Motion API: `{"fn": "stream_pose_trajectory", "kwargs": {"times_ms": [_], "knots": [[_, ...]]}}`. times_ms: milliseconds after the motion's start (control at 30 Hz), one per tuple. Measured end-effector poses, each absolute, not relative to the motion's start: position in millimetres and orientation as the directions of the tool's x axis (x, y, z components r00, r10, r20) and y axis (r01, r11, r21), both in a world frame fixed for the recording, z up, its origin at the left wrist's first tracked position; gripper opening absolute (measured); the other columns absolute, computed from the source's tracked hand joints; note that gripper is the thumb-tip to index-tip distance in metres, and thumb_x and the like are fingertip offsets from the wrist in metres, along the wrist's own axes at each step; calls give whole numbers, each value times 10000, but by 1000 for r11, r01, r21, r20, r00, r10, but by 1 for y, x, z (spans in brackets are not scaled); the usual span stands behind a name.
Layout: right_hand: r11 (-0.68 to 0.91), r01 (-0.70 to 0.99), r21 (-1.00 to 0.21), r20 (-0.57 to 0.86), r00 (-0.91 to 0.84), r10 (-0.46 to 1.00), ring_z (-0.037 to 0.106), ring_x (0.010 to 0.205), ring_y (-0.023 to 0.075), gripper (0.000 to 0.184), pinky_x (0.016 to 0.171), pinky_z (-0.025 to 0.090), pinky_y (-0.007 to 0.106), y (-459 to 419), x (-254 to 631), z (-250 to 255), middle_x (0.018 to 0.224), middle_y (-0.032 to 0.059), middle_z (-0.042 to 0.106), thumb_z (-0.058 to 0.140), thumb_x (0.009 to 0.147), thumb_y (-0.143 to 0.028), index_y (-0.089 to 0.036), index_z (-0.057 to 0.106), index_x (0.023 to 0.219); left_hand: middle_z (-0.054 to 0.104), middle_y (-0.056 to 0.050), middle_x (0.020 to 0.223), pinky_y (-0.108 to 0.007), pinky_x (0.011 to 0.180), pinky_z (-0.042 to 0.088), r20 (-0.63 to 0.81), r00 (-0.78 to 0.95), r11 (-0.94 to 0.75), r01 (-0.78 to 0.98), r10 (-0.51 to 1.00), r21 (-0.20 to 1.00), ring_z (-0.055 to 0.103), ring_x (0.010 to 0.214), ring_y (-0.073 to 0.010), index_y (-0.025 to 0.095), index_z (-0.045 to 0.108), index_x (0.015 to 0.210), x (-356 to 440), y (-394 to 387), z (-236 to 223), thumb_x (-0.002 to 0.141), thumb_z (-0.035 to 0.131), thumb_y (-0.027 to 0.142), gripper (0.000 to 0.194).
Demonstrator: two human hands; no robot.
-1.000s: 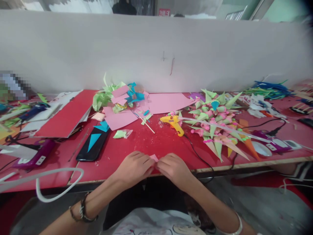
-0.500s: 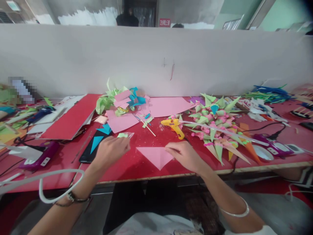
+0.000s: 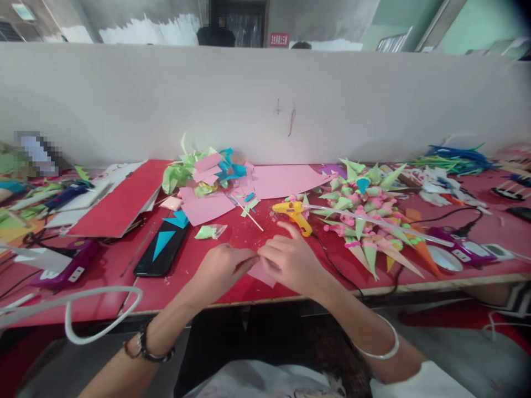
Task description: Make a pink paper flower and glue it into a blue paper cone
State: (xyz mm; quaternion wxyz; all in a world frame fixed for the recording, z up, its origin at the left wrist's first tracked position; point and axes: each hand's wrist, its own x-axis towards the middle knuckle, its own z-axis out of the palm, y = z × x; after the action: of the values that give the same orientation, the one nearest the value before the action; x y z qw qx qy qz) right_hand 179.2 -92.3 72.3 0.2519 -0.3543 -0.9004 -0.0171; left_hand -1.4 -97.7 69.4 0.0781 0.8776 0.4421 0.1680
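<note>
A pink triangle of paper (image 3: 262,275) lies near the table's front edge, its point toward me and most of it hidden under my hands. My left hand (image 3: 222,271) is closed, thumb and fingers pinching at the paper's upper edge. From the other side my right hand (image 3: 292,264) meets it, fingertips touching, curled on the same paper, with one finger lifted. Just beyond lies a yellow glue gun (image 3: 292,213) with a long clear glue stick in its back. Left of my hands a small clear bag with pale green stuff (image 3: 207,232) rests on the table.
A black phone (image 3: 155,257) with blue paper pieces on it lies at the left. Green and pink paper cones (image 3: 360,215) pile up at the right. Pink sheets (image 3: 282,181) and a red board (image 3: 120,199) lie further back, before a grey partition (image 3: 207,105). A purple power strip (image 3: 464,249) stands at right.
My left hand has moved right and down from beside the phone to the pink paper. My right hand has shifted left, so both now meet over the paper and cover most of it.
</note>
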Motion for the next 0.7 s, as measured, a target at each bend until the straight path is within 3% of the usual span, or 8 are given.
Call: {"fn": "stream_pose_trajectory", "kwargs": {"times_ms": [167,333,433,500,567,633,700], "knots": [[769,609,-197,520,-600,608,409,507,88,151,612,310,225,-86,175,64,488,-39,492,424,668,-99,-175,491,556,497,22,484,-202,480,256,193,518,-548,726,833,416,423,464,-85,156,528,595,0,-102,74,856,363,311,346],[730,628,-270,539,-529,655,422,508,76,156,647,305,231,-77,202,53,513,-40,513,427,694,-111,-170,509,576,482,23,500,-193,486,277,144,475,-475,711,868,518,431,482,-83,154,513,581,-14,-101,77,848,355,320,353],[624,703,-341,515,-416,750,409,506,83,166,633,315,235,-71,222,48,507,-36,498,431,690,-108,-172,495,551,455,30,472,-194,476,285,105,434,-405,690,895,600,423,461,-86,155,488,557,-22,-96,73,839,359,345,363],[509,716,-477,494,-260,829,424,520,94,169,593,326,231,-70,230,44,521,-25,492,424,708,-123,-171,489,559,460,36,449,-198,477,299,97,341,-307,640,935,705,429,454,-90,157,491,567,-25,-93,68,829,375,363,352],[408,593,-695,396,-159,905,460,548,102,144,556,348,221,-72,228,40,575,-14,507,414,752,-172,-170,508,642,464,40,430,-203,484,317,78,224,-189,534,971,824,439,452,-94,158,486,575,-25,-90,60,822,384,379,347],[297,355,-886,235,-208,949,479,551,99,122,526,379,210,-75,219,34,624,-16,510,415,784,-238,-172,518,783,467,41,440,-207,487,335,36,140,-89,399,989,913,448,450,-94,159,465,576,-21,-90,52,814,392,397,345],[213,145,-966,161,-303,939,496,557,94,160,528,411,210,-79,204,30,667,-19,517,454,777,-275,-175,504,892,461,45,461,-208,489,349,-16,121,-20,292,992,956,455,446,-90,162,448,592,-15,-90,43,806,403,416,334]]}}
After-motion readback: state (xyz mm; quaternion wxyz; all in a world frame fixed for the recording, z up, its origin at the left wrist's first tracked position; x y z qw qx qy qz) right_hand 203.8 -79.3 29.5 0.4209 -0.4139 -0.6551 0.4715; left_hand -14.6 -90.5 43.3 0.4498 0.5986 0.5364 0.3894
